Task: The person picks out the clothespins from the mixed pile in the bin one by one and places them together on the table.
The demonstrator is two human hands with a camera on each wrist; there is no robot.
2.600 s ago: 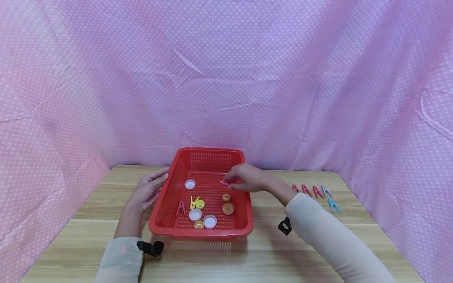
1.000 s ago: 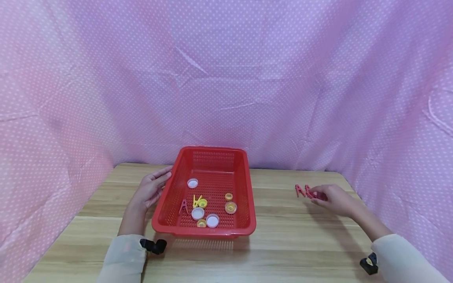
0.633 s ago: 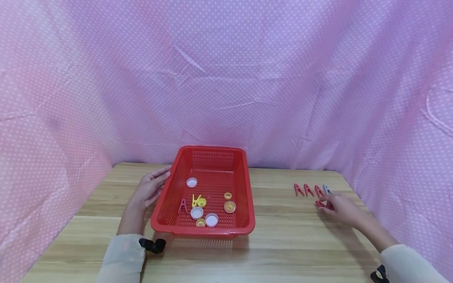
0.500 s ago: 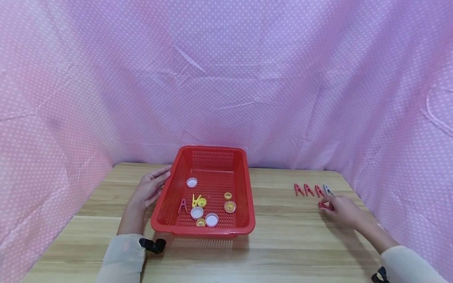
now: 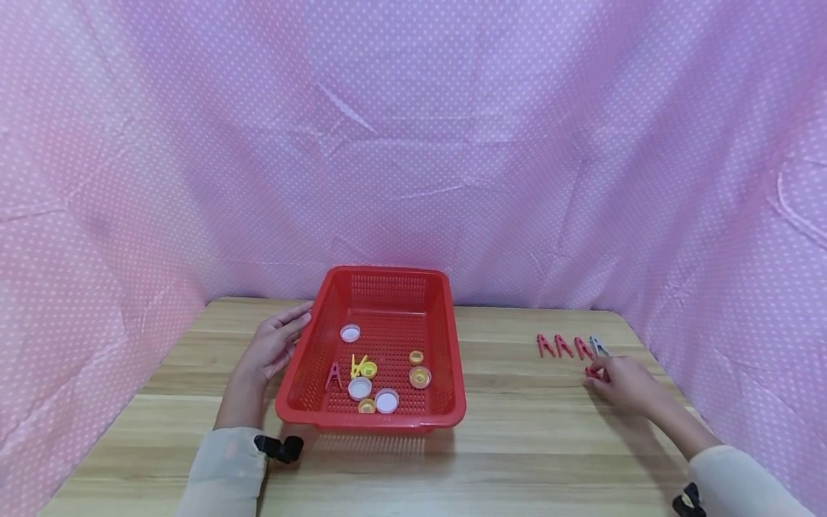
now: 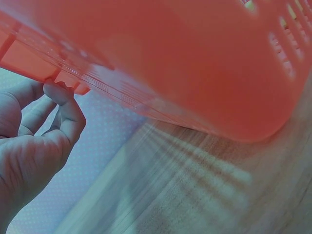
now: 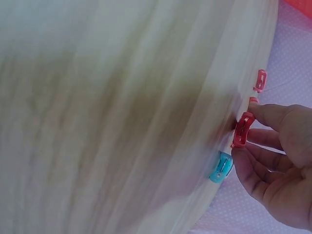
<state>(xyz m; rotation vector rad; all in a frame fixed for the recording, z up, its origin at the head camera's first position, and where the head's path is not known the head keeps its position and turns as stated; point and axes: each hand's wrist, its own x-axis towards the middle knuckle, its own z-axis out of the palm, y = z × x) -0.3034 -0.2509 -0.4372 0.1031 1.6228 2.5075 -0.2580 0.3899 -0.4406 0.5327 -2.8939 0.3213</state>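
My left hand [image 5: 274,345] grips the left rim of a red plastic basket [image 5: 368,419]; the left wrist view shows thumb and fingertips pinching its edge. At the right of the table, my right hand [image 5: 623,384] pinches a red clothespin [image 7: 243,129] between thumb and fingers, close to the tabletop. A blue clothespin [image 7: 221,167] lies beside that hand in the right wrist view; the hand hides it in the head view. Behind the hand stands a row of red clothespins [image 5: 563,346] with a grey-blue clothespin [image 5: 598,346] at its right end.
In the basket are a dark pink clothespin [image 5: 333,375], a yellow clothespin [image 5: 357,366], several white round caps [image 5: 386,401] and several yellowish round caps [image 5: 420,378]. The wooden table [image 5: 517,445] ends at a pink dotted curtain [image 5: 413,143].
My right hand has gone from inside the basket to the table's right side with a red clothespin, lowering it in front of the row. The left hand stays on the rim.
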